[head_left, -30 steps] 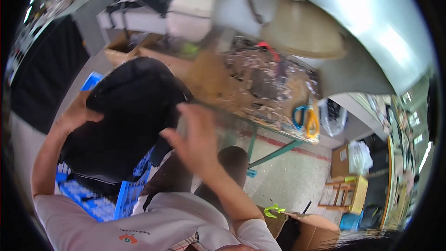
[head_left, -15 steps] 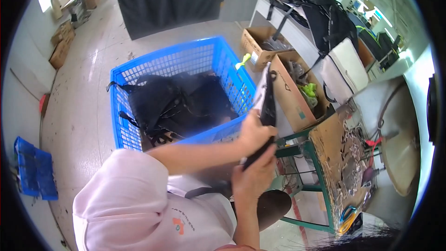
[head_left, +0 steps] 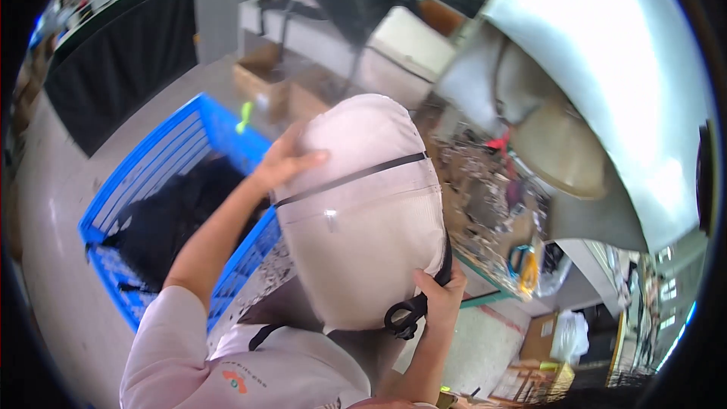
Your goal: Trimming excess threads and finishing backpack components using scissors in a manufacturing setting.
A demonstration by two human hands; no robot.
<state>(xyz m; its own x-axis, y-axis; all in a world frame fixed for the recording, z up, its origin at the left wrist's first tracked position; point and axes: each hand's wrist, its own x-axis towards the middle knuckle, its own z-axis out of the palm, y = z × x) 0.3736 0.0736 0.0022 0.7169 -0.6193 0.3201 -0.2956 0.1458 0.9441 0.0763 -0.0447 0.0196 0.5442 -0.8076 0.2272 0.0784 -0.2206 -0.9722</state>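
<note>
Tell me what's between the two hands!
In the head view, a pale, black-striped panel lies between the left hand, at its upper left, and the right hand, at its lower right.

The person's left hand (head_left: 286,160) holds the upper left edge of a cream, rounded bag (head_left: 363,246) crossed by a thin black band (head_left: 354,177). The right hand (head_left: 443,295) grips its lower right edge, just beside a black looped piece (head_left: 403,318) whose kind is unclear. To the left, a blue crate (head_left: 221,134) contains dark material (head_left: 178,212). At right, scissors with blue and orange handles (head_left: 528,278) lie on a scrap-littered bench (head_left: 460,236).
</note>
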